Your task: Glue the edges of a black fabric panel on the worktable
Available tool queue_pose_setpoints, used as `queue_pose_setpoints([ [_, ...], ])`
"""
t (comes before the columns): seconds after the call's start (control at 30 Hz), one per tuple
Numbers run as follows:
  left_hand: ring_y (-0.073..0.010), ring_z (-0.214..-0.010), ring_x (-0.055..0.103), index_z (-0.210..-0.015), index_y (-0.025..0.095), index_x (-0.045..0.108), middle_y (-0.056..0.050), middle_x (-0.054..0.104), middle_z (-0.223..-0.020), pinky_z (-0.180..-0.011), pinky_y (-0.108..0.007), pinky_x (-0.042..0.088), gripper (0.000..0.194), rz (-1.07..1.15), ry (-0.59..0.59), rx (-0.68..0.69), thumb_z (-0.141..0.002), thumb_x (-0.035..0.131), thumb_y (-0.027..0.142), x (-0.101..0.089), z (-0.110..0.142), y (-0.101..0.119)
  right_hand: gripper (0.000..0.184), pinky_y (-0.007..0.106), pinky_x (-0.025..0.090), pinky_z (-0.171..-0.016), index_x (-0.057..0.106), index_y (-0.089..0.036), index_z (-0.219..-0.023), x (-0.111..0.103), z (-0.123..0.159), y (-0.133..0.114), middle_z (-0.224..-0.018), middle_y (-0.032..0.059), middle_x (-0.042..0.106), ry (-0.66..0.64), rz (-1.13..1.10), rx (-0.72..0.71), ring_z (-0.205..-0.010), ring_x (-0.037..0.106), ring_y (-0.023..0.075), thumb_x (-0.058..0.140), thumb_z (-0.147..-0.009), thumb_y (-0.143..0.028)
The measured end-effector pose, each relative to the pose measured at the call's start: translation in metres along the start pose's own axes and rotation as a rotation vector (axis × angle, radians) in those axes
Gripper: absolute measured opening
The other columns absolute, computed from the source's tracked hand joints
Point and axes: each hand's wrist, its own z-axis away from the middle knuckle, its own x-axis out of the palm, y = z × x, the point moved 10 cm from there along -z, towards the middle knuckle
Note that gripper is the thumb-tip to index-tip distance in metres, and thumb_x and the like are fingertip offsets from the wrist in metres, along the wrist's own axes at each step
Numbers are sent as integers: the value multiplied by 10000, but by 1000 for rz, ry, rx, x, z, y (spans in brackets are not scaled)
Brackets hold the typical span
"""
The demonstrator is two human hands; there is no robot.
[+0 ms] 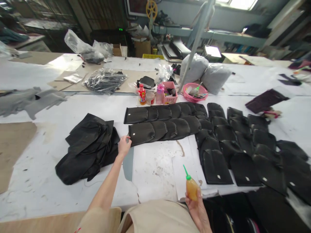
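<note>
My right hand [198,208] is wrapped round a squeeze bottle [192,188] of amber liquid with a green nozzle, which points up and tilts left. Farther left, my left hand [124,145] has its fingers curled together at the left end of the nearer row of overlapping black pieces [142,132]. What lies between those fingertips is hidden. Just left of that hand is a loose heap of black pieces [85,149]. A second row of black pieces [137,115] lies behind the first, each end piece showing a small white tag.
More overlapping black pieces [217,166] run in columns to the right. Behind the rows stand a red-capped bottle [142,94], a pink bottle [160,94], a pink box [170,92] and a pink basket [195,93]. A metal pole [194,48] rises behind them.
</note>
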Motion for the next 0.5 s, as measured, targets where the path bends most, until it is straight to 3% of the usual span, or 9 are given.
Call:
queue_pose_setpoints([
  [0.07,-316,-1218,544,-906,213,629,-125,646,-1146,-1098,-465,385,154,-322,-27,263,-776,551,186,-8,20,17,448,202,561,-530,695,-242,-1044,3,1,2,-930,42,763,19,5,0,-745,734,147,825,-734,-538],
  [0.13,-350,-1338,455,-1016,194,646,-163,604,-1282,-1140,-510,331,234,-586,15,353,-802,551,180,-22,37,12,469,218,570,-528,691,-221,-1071,5,0,4,-1012,65,761,13,10,12,-783,745,167,807,-745,-537],
  [0.23,-412,-1385,376,-1178,155,630,-219,530,-1393,-1105,-578,331,394,-830,113,231,-786,619,197,-49,53,-13,451,203,573,-521,684,-246,-1102,6,-6,6,-1050,71,758,-45,73,40,-782,747,158,770,-781,-551],
  [0.3,-427,-1350,391,-1241,156,615,-231,510,-1422,-1049,-580,368,444,-890,114,147,-801,639,211,-60,59,-27,420,182,574,-522,683,-290,-1086,3,-15,5,-1006,38,761,-78,116,58,-762,743,141,786,-772,-549],
  [0.5,-376,-1193,477,-1104,211,712,-187,600,-1309,-919,-482,399,304,-768,48,76,-921,476,153,-78,47,-40,578,197,571,-501,658,-292,-1094,-10,-47,6,-934,-13,745,-120,197,159,-718,725,145,872,-634,-570],
])
